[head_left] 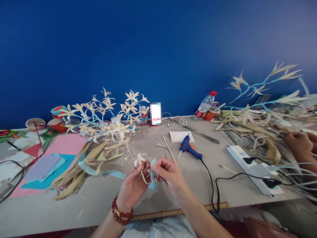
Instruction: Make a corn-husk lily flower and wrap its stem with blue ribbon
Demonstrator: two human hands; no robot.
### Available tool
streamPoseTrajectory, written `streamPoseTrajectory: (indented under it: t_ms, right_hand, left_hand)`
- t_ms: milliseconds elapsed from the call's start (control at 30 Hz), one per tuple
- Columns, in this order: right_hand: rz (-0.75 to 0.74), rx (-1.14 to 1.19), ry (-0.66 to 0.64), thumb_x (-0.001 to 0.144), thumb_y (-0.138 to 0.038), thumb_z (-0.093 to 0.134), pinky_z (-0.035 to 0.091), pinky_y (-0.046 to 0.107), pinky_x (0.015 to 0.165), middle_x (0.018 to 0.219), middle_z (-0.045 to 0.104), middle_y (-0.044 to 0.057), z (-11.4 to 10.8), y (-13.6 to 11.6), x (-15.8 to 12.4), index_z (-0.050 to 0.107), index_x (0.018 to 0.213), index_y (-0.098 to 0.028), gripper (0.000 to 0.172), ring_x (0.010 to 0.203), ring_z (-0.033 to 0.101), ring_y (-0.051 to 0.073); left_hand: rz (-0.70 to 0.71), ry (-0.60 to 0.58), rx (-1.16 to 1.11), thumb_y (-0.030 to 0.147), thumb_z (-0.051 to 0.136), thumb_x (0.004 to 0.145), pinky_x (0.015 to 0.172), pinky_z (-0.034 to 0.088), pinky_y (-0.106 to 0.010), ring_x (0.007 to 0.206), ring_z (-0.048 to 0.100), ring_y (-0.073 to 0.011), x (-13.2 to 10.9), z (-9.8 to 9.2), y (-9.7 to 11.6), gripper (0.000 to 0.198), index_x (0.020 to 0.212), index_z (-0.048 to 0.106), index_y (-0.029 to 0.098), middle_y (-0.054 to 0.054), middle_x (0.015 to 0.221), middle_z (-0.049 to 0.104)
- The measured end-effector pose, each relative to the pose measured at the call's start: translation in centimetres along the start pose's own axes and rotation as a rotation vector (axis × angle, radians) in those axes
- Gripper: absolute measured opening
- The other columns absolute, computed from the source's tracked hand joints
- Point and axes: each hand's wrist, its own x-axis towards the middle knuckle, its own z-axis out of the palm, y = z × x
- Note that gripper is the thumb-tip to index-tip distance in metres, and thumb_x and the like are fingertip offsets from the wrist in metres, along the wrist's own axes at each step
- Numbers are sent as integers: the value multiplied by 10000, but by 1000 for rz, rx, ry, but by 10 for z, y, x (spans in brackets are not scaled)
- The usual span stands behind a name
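Low over the table's front, my left hand (133, 183) is closed on the stem of a small cream flower (139, 159), its petals spread above my fingertips. A curled strip of dried husk (145, 178) loops below it. Right beside it, my right hand (170, 173) pinches a light blue ribbon (153, 168) between thumb and forefinger. One part of the ribbon hangs under my fingers, and a long length of similar blue ribbon (109, 172) lies on the table to the left. My fingers hide where ribbon and stem meet.
A blue glue gun (189, 147) rests near a white card (174, 136). Dried husks (71, 170), coloured paper (44, 168) and finished flower sprays (99, 112) lie left. Right are a power strip (252, 170), cables, a bottle (205, 105) and another person's hand (298, 145).
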Motion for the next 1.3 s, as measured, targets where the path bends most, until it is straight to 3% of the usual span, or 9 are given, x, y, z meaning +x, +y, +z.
streamPoseTrajectory:
  t_ms: [167,367,533,700,833,1100,1200,1300]
  right_hand:
    - [-28,-24,30,649,-391,803,316,185,446,562,618,-8,0,-3,-1,502,581,-167,381,450,425,62]
    - [-66,-46,47,624,-361,825,356,182,439,555,603,-37,5,-5,-1,504,642,-184,366,454,470,76]
    - [-171,-202,64,712,-366,759,410,204,501,611,621,-20,2,-2,-2,592,705,-174,254,511,515,91]
    - [-251,-311,90,774,-378,699,410,223,541,648,597,-10,-4,3,-3,630,733,-173,220,576,518,111]
    - [-241,-239,86,740,-346,745,423,234,591,708,601,-10,-6,7,-2,624,788,-191,202,638,541,127]
    - [-78,72,-2,781,-365,713,433,235,668,743,618,-5,-10,6,-1,601,749,-194,207,698,558,125]
    - [-96,32,-25,804,-389,690,447,257,697,753,641,7,-7,7,-3,595,790,-198,214,712,582,137]
    - [-194,-110,-23,710,-337,785,456,260,695,771,632,0,-5,10,-5,600,859,-203,272,714,581,142]
  left_hand:
    - [-70,22,-39,132,625,822,765,514,-274,804,647,-133,-1,-1,-3,38,799,652,143,-25,843,662]
    - [-85,101,-94,111,655,788,701,524,-262,745,668,-136,2,-3,-7,74,832,664,169,-3,784,689]
    - [53,104,-56,71,646,780,753,512,-223,764,649,-109,5,0,-7,104,799,673,170,1,823,685]
    - [185,45,159,91,603,824,819,480,-241,858,613,-137,4,4,-6,123,742,665,158,-35,862,666]
    - [185,42,228,110,594,838,830,468,-270,891,597,-156,2,5,-7,115,763,668,158,-50,907,665]
    - [111,55,108,125,603,830,755,493,-261,792,602,-136,0,11,3,85,794,676,149,-44,834,641]
    - [127,73,145,127,611,824,757,490,-262,789,606,-139,1,10,2,76,795,677,152,-38,831,645]
    - [174,117,216,139,634,812,792,478,-273,823,606,-149,3,6,-1,52,780,672,154,-42,855,656]
